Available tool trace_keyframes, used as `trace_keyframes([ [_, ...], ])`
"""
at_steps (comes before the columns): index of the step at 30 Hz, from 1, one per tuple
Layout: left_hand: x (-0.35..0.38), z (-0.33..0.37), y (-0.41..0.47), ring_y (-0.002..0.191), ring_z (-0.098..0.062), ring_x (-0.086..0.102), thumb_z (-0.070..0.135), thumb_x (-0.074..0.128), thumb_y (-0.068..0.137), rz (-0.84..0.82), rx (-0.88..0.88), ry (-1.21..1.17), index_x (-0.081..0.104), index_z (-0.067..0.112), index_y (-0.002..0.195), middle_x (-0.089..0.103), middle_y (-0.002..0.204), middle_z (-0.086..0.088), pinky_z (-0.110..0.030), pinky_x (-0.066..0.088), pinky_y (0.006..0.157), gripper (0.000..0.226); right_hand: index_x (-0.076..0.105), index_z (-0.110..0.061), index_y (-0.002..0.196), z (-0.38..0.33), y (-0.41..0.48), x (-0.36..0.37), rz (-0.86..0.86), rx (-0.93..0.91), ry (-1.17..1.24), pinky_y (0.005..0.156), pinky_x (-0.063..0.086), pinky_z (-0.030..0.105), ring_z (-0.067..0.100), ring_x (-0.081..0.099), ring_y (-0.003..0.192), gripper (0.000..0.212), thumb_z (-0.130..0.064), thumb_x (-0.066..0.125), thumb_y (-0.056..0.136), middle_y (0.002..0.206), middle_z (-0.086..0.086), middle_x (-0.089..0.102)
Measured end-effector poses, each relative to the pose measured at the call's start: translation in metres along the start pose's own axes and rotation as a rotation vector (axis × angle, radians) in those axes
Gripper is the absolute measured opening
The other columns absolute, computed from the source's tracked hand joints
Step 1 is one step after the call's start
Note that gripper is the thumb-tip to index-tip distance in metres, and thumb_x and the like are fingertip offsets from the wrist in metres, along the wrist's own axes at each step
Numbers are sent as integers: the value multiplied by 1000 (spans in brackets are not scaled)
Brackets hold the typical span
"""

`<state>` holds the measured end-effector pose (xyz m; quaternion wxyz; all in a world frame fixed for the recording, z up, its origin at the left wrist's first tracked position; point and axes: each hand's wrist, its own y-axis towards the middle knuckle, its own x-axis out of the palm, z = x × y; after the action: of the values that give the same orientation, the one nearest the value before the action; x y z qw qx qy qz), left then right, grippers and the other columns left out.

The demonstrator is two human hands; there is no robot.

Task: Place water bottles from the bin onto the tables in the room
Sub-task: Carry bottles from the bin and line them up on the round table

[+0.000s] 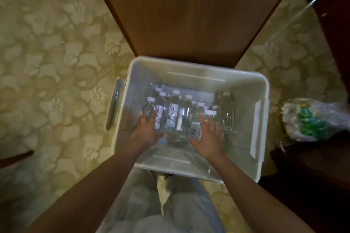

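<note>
Both hands in the bin (198,67), over the bottles (173,113).
White plastic bin sits on the floral carpet (56,43), with its far edge against a brown wooden surface (189,15). Clear, white-capped bottles are clustered at the bin's centre-left, some labelled, and a few more lie toward the right wall. Left hand (146,128) has straight fingers resting on the leftmost bottle. Right hand (208,136) has spread fingers just above the middle bottles; the blur hides whether it touches them. Plastic bag (310,121) with green contents lies right of the bin.
</note>
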<state>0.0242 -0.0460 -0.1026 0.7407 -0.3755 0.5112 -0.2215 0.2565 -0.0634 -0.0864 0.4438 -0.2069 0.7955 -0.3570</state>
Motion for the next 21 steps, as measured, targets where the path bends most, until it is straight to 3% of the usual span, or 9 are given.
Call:
trace_keyframes([
  [4,6,8,14,145,-45,20,46,65,89,55,-119,38,-4,27,157,-4,162,-19,-50,34,112,99,-4,-31,159,15,17,8,52,10,83,124,16,48,30,-1,154,100,-33,68,90,167,3,-10],
  [6,8,14,18,142,-46,24,46,64,88,114,-147,99,-3,23,157,9,159,-26,-50,33,111,99,-6,-31,158,20,23,12,101,27,171,118,31,48,29,10,154,102,-25,69,90,168,3,-6],
  [9,13,21,17,139,-46,26,44,62,90,163,-176,149,-2,19,157,13,157,-26,-48,35,108,95,-3,-29,158,25,27,13,170,74,206,106,45,44,30,32,146,102,-22,71,89,166,6,10],
  [11,17,25,13,139,-45,25,39,61,92,199,-201,144,0,19,157,12,158,-23,-48,39,104,91,5,-26,159,27,29,12,199,135,208,98,46,40,30,40,139,99,-22,73,87,160,9,23],
  [16,24,33,3,139,-43,22,30,60,91,236,-207,123,7,16,156,12,159,-21,-48,44,99,86,19,-15,156,29,33,11,159,230,196,98,46,42,34,44,134,91,-34,74,86,150,14,36],
  [21,25,35,0,135,-44,24,24,63,87,282,-176,87,12,20,157,21,150,-25,-50,34,109,87,24,-10,153,26,36,7,126,254,199,99,48,42,36,46,131,88,-30,75,85,147,18,39],
])
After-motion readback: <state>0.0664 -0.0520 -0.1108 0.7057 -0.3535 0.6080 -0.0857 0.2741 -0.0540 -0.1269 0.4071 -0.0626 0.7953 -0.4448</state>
